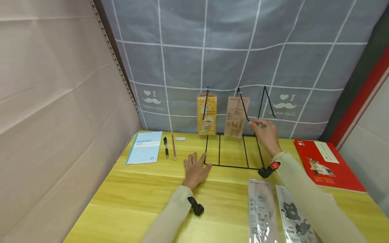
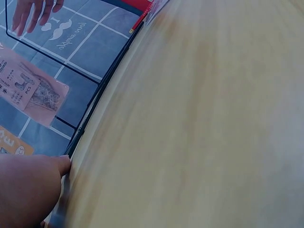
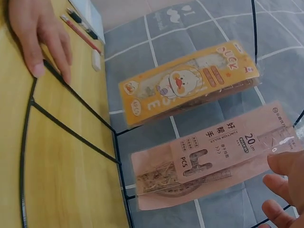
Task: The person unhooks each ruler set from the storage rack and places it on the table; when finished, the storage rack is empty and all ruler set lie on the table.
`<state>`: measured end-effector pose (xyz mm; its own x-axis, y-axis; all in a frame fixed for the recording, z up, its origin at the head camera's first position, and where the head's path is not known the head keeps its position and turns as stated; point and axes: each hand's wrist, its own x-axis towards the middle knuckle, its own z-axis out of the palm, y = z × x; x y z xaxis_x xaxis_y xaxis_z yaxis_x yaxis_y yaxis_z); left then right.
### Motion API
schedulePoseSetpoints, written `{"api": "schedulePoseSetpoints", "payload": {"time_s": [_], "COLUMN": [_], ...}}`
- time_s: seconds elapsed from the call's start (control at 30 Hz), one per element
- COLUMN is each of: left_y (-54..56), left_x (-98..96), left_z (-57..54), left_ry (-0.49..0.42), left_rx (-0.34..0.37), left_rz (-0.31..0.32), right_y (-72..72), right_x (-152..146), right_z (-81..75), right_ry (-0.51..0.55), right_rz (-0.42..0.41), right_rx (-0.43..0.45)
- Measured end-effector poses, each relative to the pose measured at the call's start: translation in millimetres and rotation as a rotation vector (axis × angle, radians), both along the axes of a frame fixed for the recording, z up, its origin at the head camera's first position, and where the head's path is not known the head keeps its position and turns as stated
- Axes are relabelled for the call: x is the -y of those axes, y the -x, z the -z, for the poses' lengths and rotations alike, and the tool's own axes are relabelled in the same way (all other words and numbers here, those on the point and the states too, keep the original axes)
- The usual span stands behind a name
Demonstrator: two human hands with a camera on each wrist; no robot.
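A black wire rack (image 1: 234,166) with upright hooks stands on the table. My left hand (image 1: 196,171) rests at its front left corner, fingers spread and touching the wire. From the left hook hangs a yellow duck packet (image 1: 207,114); a pink ruler set packet (image 1: 236,116) hangs from the middle hook. My right hand (image 1: 267,135) is at the front end of the middle hook, beside the pink packet. In the right wrist view its fingers (image 3: 280,187) are loosely bent and apart, with nothing seen between them. No packet hangs on the right hook (image 1: 265,101).
In front lie a clear ruler set packet (image 1: 262,211) and a cat-print packet (image 1: 293,212), partly under my right sleeve. A red book (image 1: 328,165) lies at the right. On the left are a blue notebook (image 1: 145,147), a pen (image 1: 165,147), a pencil (image 1: 174,147) and an eraser (image 1: 180,138).
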<state>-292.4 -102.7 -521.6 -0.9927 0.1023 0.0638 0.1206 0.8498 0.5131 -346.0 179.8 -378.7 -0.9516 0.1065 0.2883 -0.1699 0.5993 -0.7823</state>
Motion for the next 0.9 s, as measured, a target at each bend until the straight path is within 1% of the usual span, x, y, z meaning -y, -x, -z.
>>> {"api": "schedulePoseSetpoints", "payload": {"time_s": [0.17, 0.37, 0.63, 0.9], "left_y": [1.1, 2.6, 1.5, 2.8], "left_x": [-1.0, -0.4, -0.3, -0.8], "left_z": [-0.8, 1.2, 0.6, 3.5], "left_ry": [0.014, 0.007, -0.005, -0.021], "left_rx": [0.012, -0.001, 0.006, -0.002], "left_rz": [0.004, -0.001, -0.002, 0.000], "right_y": [17.8, 34.2, 51.8, 64.4], "right_x": [3, 6, 6, 7], "right_z": [-3.5, -5.5, -5.3, -4.7], "right_ry": [0.029, 0.056, 0.057, 0.083], "right_rz": [0.021, 0.041, 0.027, 0.008], "right_rx": [0.001, 0.023, -0.016, 0.048]}}
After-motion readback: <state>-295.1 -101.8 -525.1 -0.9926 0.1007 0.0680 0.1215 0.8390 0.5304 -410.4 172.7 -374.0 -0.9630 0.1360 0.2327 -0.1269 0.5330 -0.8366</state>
